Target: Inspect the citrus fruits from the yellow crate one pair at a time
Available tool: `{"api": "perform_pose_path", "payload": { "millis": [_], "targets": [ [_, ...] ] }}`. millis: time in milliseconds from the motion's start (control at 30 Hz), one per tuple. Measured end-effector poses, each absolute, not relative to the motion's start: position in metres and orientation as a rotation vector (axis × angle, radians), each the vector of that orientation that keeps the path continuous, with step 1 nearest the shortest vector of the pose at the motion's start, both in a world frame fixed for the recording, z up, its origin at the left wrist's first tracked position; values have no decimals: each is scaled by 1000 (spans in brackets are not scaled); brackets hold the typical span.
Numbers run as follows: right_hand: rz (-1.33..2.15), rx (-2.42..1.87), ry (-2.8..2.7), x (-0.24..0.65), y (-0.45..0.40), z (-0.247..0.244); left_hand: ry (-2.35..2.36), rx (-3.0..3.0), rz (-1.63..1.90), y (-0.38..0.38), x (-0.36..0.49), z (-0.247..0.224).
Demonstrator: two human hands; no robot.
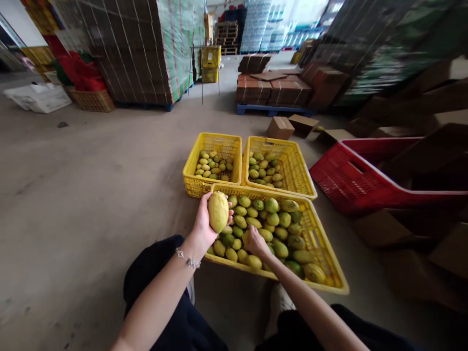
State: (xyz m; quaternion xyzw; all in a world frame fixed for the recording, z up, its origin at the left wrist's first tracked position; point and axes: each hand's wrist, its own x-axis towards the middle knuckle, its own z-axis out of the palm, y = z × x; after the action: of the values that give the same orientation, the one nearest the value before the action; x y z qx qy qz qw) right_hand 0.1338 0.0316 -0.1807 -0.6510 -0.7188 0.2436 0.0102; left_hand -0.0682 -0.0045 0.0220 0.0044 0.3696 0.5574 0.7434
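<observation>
My left hand [205, 222] holds a large yellow-green fruit [218, 212] upright over the left edge of the near yellow crate [329, 261]. That crate is filled with green and yellow fruits [281, 249]. Over the middle of the same crate, my right hand [257, 242] has its fingers closed around a yellowish fruit [247, 240], which they partly hide. Beyond stand two smaller yellow crates, the left one [190, 170] and the right one [298, 168], each with similar fruits inside.
A red crate [354, 195] stands at the right among cardboard boxes [383, 229]. Small cartons [280, 127] lie behind the yellow crates, before a blue pallet [252, 109] of stacked boxes. Wrapped stacks, a wicker basket [93, 100] and a white basket [40, 99] are farther back.
</observation>
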Motion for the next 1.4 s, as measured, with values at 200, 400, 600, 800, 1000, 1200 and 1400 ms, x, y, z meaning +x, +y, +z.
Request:
{"api": "perform_pose_path", "payload": {
  "millis": [200, 400, 600, 800, 1000, 1200, 1400],
  "targets": [
    [1019, -1434, -1815, 153, 39, -69, 768, 89, 1188, -5, -44, 33],
    [1152, -998, -1345, 154, -11, 15, 1056, 482, 1627, -10, -9, 22],
    [974, -863, -1389, 146, -38, -2, 1052, 913, 1799, -25, 5, 6],
    [612, -851, -1544, 145, -47, -15, 874, 1394, 1921, -29, 7, -1],
    [268, -778, -1654, 151, -42, -21, 870, 1679, 1977, -19, 7, -3],
    [254, -737, -1617, 151, -37, -21, 842, 1603, 2012, -15, 12, -1],
    [363, -890, -1682, 151, -41, -9, 782, 1256, 1834, -12, 15, 8]
  ]
}}
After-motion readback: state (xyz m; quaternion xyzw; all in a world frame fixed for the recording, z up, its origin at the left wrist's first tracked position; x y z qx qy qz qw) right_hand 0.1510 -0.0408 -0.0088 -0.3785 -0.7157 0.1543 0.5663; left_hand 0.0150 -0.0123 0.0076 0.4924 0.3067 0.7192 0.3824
